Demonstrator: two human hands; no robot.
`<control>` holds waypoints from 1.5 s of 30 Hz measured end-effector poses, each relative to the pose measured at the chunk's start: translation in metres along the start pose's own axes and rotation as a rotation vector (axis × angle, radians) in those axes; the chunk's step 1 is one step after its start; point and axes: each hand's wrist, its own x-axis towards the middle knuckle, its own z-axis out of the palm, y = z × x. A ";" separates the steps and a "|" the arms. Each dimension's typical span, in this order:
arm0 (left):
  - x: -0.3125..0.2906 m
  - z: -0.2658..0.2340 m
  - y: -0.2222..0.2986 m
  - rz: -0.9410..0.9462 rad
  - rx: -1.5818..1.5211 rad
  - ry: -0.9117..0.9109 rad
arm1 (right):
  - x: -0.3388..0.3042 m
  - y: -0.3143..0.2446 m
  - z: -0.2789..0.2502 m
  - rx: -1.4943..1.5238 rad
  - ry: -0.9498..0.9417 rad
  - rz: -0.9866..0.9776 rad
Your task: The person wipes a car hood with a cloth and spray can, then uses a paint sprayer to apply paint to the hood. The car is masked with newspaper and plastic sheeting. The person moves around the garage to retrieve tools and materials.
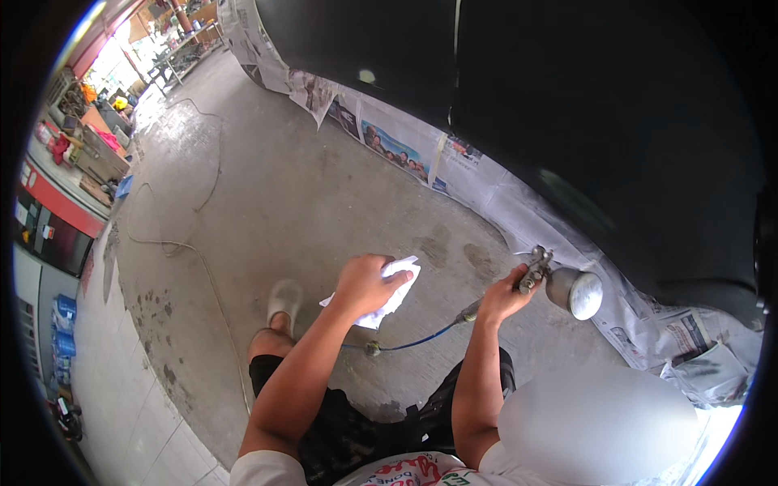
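My left hand [366, 287] is closed around a crumpled white sheet [400, 293], paper or cloth, in front of my body. In my right hand [504, 296] is a metal paint spray gun [535, 271] with a round cup [574, 293] at its side, gripped by the handle. A blue air hose [425, 338] runs from the gun's handle down toward my legs. Beyond the gun stands a large dark vehicle body panel [567, 105], with newspaper masking [494, 190] along its lower edge. The gun's cup is close to that paper.
Grey concrete floor [267, 186] stretches ahead. A thin cable [207, 271] winds over it on the left. My foot in a light shoe [285, 298] stands near my left hand. Blue containers [65, 328] and a cluttered bench [97, 158] line the left side.
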 end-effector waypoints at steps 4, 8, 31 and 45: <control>0.059 -0.013 -0.065 0.072 0.245 -0.061 | -0.008 0.020 0.035 -0.109 0.140 0.030; 0.131 -0.054 -0.097 0.123 0.321 -0.189 | -0.022 0.010 0.084 -0.006 0.215 0.089; 0.377 -0.244 -0.339 0.039 -0.101 0.385 | -0.285 -0.054 0.525 0.040 -0.200 -0.052; 0.387 -0.169 -0.348 0.382 -0.338 0.364 | -0.212 -0.059 0.441 0.173 -0.039 0.098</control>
